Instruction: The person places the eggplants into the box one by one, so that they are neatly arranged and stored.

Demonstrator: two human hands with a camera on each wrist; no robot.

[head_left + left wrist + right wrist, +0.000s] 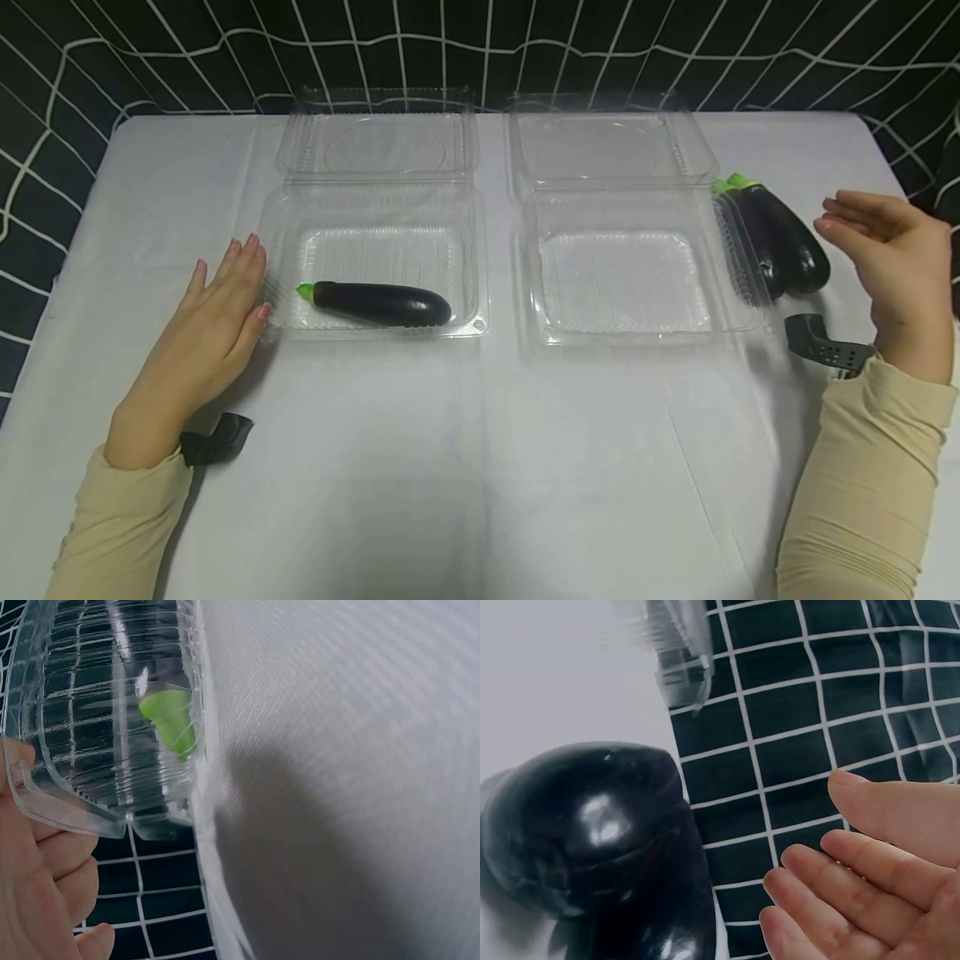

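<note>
A dark purple eggplant (pixel 382 305) with a green stem lies in the base of the left clear plastic clamshell container (pixel 375 254). My left hand (pixel 217 321) is at this container's left side, fingers extended along its edge; the left wrist view shows the hand (pixel 49 877) against the clear rim, near the green stem (pixel 171 724). On the right, my right hand (pixel 896 267) is held apart from a pair of eggplants (pixel 787 242), its fingers gently bent and nothing in them. Close by in the right wrist view are the dark eggplants (pixel 592 825) and the palm (pixel 877 892).
A second clear clamshell container (pixel 622 279) stands lid-up beside the first, its base holding nothing; the eggplants lie against its right side. Both lids lean back toward the far edge. A white cloth (pixel 480 467) covers the table, with dark white-gridded fabric (pixel 465 50) behind.
</note>
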